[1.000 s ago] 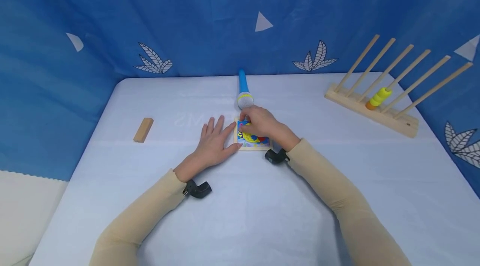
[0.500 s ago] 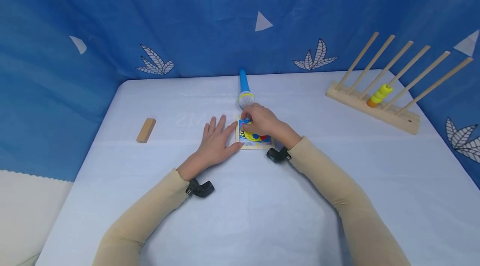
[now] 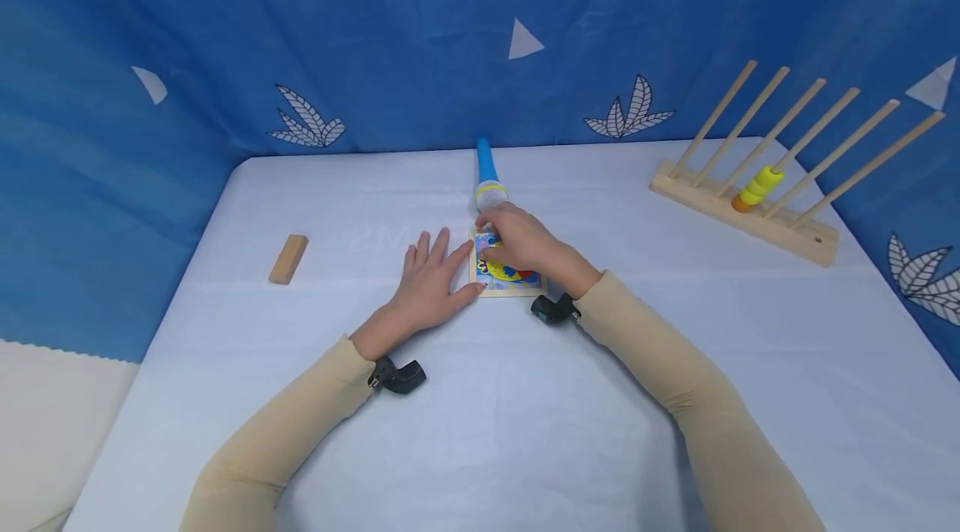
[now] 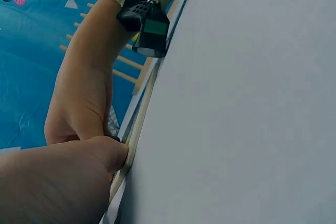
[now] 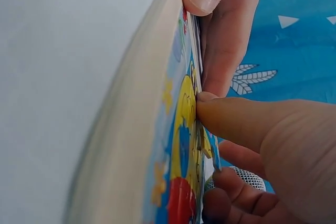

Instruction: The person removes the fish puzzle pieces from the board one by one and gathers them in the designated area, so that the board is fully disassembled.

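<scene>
A small wooden picture puzzle point(image 3: 508, 292) lies flat on the white-covered table in the head view, with a yellow, blue and red picture. My left hand point(image 3: 427, 290) rests beside it, fingers spread, the thumb and index fingertip at its left edge. Over the puzzle's upper part, my right hand point(image 3: 525, 238) pinches a puzzle piece point(image 5: 209, 146) between thumb and curled fingers. In the right wrist view that piece stands tilted up from the board point(image 5: 181, 129). From above, the right hand covers most of the piece. The left wrist view shows the left thumb point(image 4: 113, 153) against the board's edge.
Just beyond the puzzle lies a blue toy microphone point(image 3: 487, 169), its head close to the right fingers. A wooden block point(image 3: 288, 259) lies at the left. At the back right, a wooden rack point(image 3: 787, 242) has several upright rods and a few beads point(image 3: 761, 183).
My right hand has shifted slightly away from me over the puzzle's upper part. The left hand stays at the left edge; the head view wavers a little.
</scene>
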{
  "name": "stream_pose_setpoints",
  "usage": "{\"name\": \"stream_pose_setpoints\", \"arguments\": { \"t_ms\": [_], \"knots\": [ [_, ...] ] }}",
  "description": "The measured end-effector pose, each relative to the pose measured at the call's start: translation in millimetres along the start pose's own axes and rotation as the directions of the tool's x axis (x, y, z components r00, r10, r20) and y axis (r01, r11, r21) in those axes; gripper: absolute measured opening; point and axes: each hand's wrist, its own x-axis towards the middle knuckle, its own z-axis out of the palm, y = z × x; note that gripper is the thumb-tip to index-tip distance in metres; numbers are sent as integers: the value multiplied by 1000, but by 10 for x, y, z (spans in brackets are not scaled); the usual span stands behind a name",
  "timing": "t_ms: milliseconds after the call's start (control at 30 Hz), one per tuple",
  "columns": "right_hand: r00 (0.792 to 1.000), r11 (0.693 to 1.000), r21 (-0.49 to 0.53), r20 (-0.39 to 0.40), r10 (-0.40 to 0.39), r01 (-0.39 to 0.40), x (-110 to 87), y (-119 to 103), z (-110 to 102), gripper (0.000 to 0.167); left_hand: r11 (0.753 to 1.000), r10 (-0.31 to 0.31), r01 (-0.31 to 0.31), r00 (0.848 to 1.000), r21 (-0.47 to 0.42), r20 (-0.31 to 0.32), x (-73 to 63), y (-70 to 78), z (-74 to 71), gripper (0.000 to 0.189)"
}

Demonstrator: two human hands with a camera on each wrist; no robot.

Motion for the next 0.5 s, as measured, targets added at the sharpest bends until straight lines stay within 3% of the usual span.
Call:
{"name": "stream_pose_setpoints", "arguments": {
  "t_ms": [500],
  "knots": [
    [998, 999, 8, -43, -52, 53, -13, -3, -2, 36, 1000, -1, 1, 1000, 5, 1, 1, -11, -13, 74]
  ]
}}
